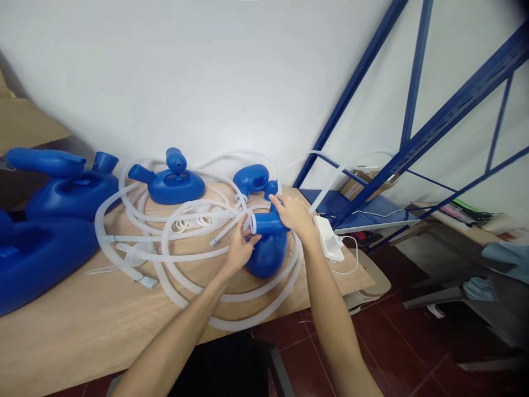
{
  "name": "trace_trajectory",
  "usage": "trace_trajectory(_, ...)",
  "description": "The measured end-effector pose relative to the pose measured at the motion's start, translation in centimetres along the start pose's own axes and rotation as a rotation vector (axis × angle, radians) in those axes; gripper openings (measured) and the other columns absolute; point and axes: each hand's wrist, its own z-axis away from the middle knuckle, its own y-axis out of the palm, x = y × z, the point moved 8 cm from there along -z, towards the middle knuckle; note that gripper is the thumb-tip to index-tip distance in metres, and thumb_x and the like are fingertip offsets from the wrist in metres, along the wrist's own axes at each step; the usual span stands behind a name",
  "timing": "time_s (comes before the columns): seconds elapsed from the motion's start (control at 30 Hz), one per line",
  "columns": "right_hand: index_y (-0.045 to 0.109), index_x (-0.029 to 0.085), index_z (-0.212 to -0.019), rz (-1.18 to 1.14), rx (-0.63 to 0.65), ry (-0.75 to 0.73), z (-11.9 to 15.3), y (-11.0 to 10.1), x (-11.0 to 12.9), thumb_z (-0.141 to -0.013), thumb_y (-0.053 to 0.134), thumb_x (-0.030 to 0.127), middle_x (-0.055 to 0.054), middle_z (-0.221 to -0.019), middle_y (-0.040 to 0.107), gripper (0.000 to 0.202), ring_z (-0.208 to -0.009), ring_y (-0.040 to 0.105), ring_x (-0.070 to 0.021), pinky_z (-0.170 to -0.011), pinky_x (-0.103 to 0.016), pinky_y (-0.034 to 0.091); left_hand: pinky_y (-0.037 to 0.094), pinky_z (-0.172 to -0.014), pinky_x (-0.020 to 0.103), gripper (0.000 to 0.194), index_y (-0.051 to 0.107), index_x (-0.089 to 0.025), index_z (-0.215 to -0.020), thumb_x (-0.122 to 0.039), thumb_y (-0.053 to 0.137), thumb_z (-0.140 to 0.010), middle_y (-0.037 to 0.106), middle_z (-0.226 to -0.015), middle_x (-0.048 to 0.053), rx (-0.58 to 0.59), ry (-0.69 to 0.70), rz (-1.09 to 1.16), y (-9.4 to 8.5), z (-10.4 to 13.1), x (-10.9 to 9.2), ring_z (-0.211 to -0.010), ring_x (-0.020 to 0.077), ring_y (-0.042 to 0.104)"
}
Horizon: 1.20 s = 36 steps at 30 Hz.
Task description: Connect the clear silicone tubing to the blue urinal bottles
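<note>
Crowding the left end of the table (61, 342), blue jugs (45, 259) overlap one another. Further right, by the back edge, sits a smaller blue jug (177, 187) with a capped spout. Clear hoses (165, 248) loop across the middle and out towards the front edge, around loose white rings (182, 225). The left hand (241, 245) has its thumb and fingers curled in around the mouth of the held jug (266, 256), at its white rim (253, 224). That jug is near the front edge, right of the middle, with another blue jug (251, 177) behind it. The right hand (292, 214) is partly closed over the held jug's neck, its thumb pointing to the back. By the right end lies a white power strip (328, 237), just beside a blue shelf rack (363, 212).
</note>
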Motion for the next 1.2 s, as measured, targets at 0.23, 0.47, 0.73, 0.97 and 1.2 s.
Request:
trace_trajectory(0.23,0.076,0.022,-0.119,0.007,0.015,-0.031,-0.1,0.0,0.1,-0.114,0.027,0.049,-0.013,-0.119,0.08,0.057,-0.108,0.073,-0.0324,-0.085,-0.036,0.046,0.055,-0.071,0.027,0.089,0.047,-0.02,-0.152,-0.027,0.087,-0.073,0.077,-0.094,0.005,0.058,-0.02,0.108,0.1,-0.7,0.5,-0.079,0.0183,0.07)
trace_trajectory(0.47,0.073,0.022,-0.131,0.014,0.055,-0.064,0.1,0.2,0.0,-0.115,0.027,0.042,-0.013,-0.129,0.077,0.053,-0.115,0.07,-0.0303,-0.093,-0.035,0.046,0.053,-0.083,0.029,0.092,0.043,-0.023,-0.156,-0.026,0.087,-0.075,0.074,-0.094,0.002,0.065,0.044,0.151,0.2,-0.6,0.2,-0.089,0.0187,0.069)
trace_trajectory(0.73,0.072,0.021,-0.134,-0.026,0.087,-0.054,-0.2,1.0,-0.7,-0.114,0.024,0.039,-0.013,-0.136,0.074,0.055,-0.123,0.068,-0.0325,-0.099,-0.039,0.047,0.051,-0.088,0.032,0.104,0.034,-0.022,-0.162,-0.03,0.088,-0.073,0.068,-0.091,0.0,0.103,0.111,0.177,0.8,-0.4,-0.7,-0.087,0.0185,0.065)
trace_trajectory(0.97,0.073,0.024,-0.131,-0.056,0.07,-0.054,-0.6,1.4,-0.9,-0.114,0.027,0.041,-0.012,-0.135,0.075,0.052,-0.119,0.069,-0.0335,-0.095,-0.04,0.048,0.051,-0.083,0.028,0.1,0.038,-0.023,-0.162,-0.025,0.087,-0.075,0.064,-0.085,-0.003,0.068,0.107,0.163,0.5,0.1,-1.1,-0.078,0.0148,0.061)
trace_trajectory(1.2,0.073,0.021,-0.128,-0.073,0.079,-0.115,-1.1,1.6,-0.6,-0.112,0.031,0.037,-0.013,-0.131,0.076,0.047,-0.114,0.069,-0.0306,-0.093,-0.037,0.046,0.052,-0.084,0.029,0.104,0.037,-0.026,-0.163,-0.027,0.088,-0.073,0.07,-0.093,0.001,0.105,0.063,0.193,0.6,0.2,-1.1,-0.087,0.0177,0.066)
